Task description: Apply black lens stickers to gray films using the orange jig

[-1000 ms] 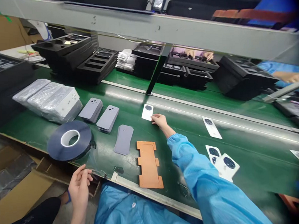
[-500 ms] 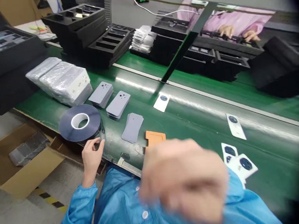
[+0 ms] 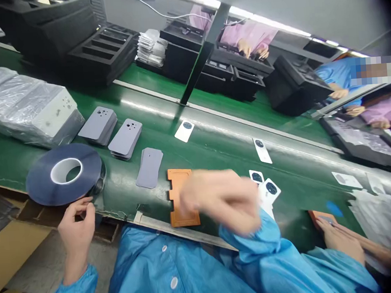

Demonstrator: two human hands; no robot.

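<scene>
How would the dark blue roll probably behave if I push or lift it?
The dark blue roll lies flat, so a push would likely slide it, not roll it. Its thick winding around the white core suggests some weight. Its near rim sits by the edge of the bench, so pushing outward might tip it.

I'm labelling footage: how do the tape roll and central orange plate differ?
The tape roll is round and dark blue; the orange plate is oblong with notched edges. The left hand is beside the tape roll; the right hand partly hides the orange plate. Both items lie on the green bench.
</scene>
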